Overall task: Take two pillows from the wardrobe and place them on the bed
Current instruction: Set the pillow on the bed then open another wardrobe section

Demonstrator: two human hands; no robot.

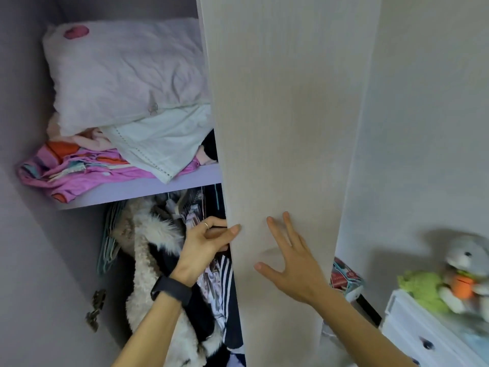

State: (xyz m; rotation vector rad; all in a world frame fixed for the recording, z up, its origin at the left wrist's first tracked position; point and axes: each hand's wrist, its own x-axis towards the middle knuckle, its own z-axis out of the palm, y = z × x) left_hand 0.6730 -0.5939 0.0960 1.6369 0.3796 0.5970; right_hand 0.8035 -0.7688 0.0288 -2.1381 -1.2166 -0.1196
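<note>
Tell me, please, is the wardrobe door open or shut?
Open: the left hand grips the door edge, with the pillow visible inside.

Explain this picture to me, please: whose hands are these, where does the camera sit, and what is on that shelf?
No machine here: a person wears one camera on the head, looking down at their own two hands. The left hand, with a dark wristband, grips the edge of the wardrobe door, fingers curled behind it. The right hand lies flat on the door's front. Inside, a shelf holds a big pale pillow on top of white cloth and pink bedding. Below hang clothes. At the right, soft toys sit on white drawers.
</note>
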